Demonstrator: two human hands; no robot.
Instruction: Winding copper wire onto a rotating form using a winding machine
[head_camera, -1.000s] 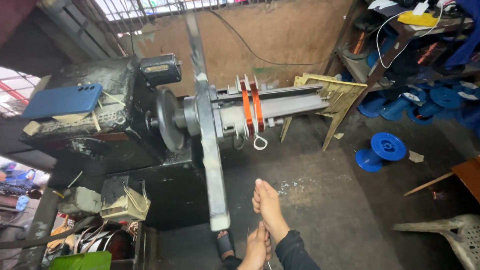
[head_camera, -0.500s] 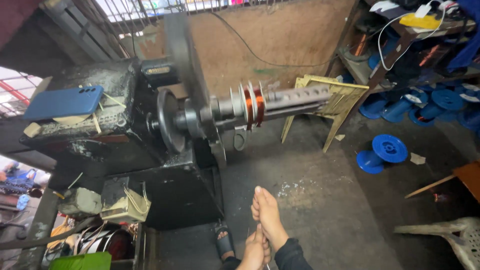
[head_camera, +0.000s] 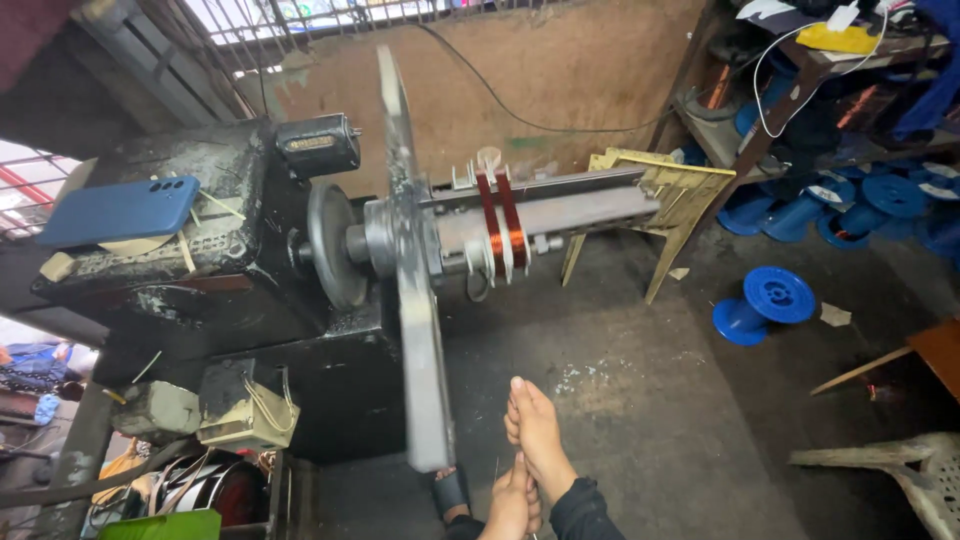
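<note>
Both hands low, below black winding machine (head_camera: 210, 260). Right hand (head_camera: 537, 437) flat, fingers straight and pressed together, thin wire (head_camera: 497, 470) sliding under them. Left hand (head_camera: 512, 505) curled, pinching same wire just behind. Copper coil (head_camera: 500, 222) sits on machine's shaft, up and ahead of hands. Shaft's long way runs sideways, right from machine. Right hand nearer coil. Grey flat arm (head_camera: 420, 330) blurry beside coil.

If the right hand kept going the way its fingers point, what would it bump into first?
The right hand points up and away, toward the winding machine. Most likely it would first meet the copper coils on the shaft, though depth is hard to judge; the flat arm sits just left.
</note>
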